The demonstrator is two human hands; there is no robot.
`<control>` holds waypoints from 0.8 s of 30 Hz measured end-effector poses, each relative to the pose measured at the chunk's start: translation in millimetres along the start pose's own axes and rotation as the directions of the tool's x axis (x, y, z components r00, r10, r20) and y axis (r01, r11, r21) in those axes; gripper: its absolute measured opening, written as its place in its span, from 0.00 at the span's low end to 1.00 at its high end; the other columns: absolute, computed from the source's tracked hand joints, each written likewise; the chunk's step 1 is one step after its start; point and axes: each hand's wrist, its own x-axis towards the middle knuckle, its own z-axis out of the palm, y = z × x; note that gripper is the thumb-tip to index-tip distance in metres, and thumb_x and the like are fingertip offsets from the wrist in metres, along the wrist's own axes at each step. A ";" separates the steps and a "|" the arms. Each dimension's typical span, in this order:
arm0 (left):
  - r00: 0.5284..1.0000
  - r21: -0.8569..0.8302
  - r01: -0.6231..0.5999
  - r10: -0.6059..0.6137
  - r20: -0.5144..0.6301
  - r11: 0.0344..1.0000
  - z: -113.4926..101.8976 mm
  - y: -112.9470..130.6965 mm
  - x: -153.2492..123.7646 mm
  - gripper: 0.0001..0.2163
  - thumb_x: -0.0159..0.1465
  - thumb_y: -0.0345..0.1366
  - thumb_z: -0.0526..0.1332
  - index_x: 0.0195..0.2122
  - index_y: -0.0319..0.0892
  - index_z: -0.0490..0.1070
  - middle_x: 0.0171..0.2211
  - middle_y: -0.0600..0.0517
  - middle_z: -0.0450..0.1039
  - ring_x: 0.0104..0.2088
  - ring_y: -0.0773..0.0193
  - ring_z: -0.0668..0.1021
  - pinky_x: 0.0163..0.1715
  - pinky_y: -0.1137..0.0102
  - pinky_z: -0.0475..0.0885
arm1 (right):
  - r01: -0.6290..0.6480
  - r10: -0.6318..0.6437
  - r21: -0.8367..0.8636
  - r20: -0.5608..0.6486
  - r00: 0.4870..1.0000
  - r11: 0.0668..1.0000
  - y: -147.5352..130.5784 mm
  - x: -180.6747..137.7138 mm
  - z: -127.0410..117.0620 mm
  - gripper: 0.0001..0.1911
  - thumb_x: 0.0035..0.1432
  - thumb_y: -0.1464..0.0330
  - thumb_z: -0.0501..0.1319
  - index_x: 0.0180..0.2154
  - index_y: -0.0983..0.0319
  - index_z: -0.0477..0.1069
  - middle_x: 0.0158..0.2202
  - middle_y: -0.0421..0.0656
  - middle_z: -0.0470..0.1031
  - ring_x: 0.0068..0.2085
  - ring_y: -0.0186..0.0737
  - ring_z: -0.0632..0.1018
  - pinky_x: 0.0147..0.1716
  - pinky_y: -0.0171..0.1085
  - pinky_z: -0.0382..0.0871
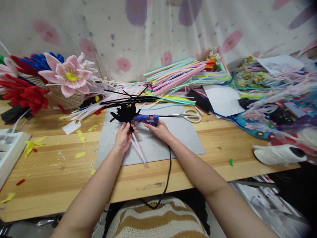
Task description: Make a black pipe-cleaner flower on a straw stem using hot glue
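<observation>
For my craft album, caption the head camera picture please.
Left hand holding a black flower, right hand a blue glue gun, over a grey mat.

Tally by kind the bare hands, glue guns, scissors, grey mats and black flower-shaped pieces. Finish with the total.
Bare hands, the left hand and the right hand: 2
Blue plastic glue gun: 1
Scissors with pale looped handles: 1
Flat grey gridded mat: 1
Black fuzzy flower-shaped piece: 1
Total: 6
</observation>
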 end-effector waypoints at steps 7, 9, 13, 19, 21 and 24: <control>1.000 0.002 0.000 0.000 0.008 1.000 1.0 -0.4 -0.8 0.03 0.55 0.30 0.61 0.29 0.37 0.66 0.23 0.54 0.69 0.23 0.73 0.73 0.24 0.76 0.73 | 0.001 -0.001 0.027 0.006 1.000 1.000 -1.4 0.0 2.1 0.20 0.44 0.54 0.61 0.34 0.62 0.74 0.31 0.41 0.77 0.33 0.37 0.75 0.35 0.35 0.67; 1.000 0.008 -0.002 0.002 0.011 1.000 0.8 -1.1 -0.3 0.04 0.55 0.31 0.61 0.28 0.38 0.66 0.23 0.54 0.69 0.23 0.72 0.73 0.24 0.76 0.73 | 0.004 -0.005 0.040 0.002 1.000 0.999 -1.7 0.1 3.2 0.20 0.44 0.54 0.61 0.35 0.62 0.74 0.32 0.42 0.77 0.34 0.38 0.75 0.35 0.36 0.67; 1.000 0.013 -0.009 0.009 0.008 1.000 0.5 -1.9 0.4 0.05 0.54 0.32 0.62 0.28 0.38 0.66 0.23 0.54 0.69 0.23 0.72 0.73 0.24 0.76 0.73 | 0.013 -0.013 0.055 0.011 1.000 0.998 -1.1 0.3 3.3 0.20 0.44 0.55 0.61 0.36 0.62 0.74 0.33 0.42 0.77 0.34 0.38 0.75 0.36 0.36 0.67; 1.000 -0.002 -0.005 0.005 -0.006 1.000 1.1 -1.0 -0.6 0.04 0.55 0.31 0.61 0.28 0.37 0.66 0.23 0.55 0.69 0.22 0.73 0.72 0.24 0.76 0.73 | 0.005 -0.006 0.033 0.014 1.000 0.999 -0.1 -0.4 -0.9 0.21 0.44 0.55 0.61 0.36 0.62 0.74 0.32 0.42 0.76 0.34 0.38 0.75 0.36 0.36 0.66; 1.000 -0.007 -0.007 0.007 0.001 1.000 1.0 -0.9 -0.6 0.04 0.55 0.31 0.61 0.28 0.38 0.66 0.23 0.55 0.69 0.22 0.73 0.72 0.24 0.76 0.73 | 0.000 -0.001 0.035 0.017 1.000 0.999 -0.2 -0.5 -1.0 0.21 0.44 0.55 0.61 0.36 0.63 0.74 0.32 0.42 0.76 0.34 0.38 0.74 0.36 0.36 0.66; 1.000 -0.001 -0.008 0.008 0.003 1.000 0.8 -1.1 -0.1 0.05 0.54 0.31 0.62 0.28 0.37 0.66 0.23 0.54 0.69 0.23 0.73 0.73 0.24 0.76 0.73 | 0.014 -0.016 0.055 0.031 0.999 0.998 -0.9 -0.2 0.8 0.21 0.44 0.55 0.61 0.36 0.63 0.74 0.32 0.42 0.76 0.34 0.37 0.75 0.36 0.35 0.66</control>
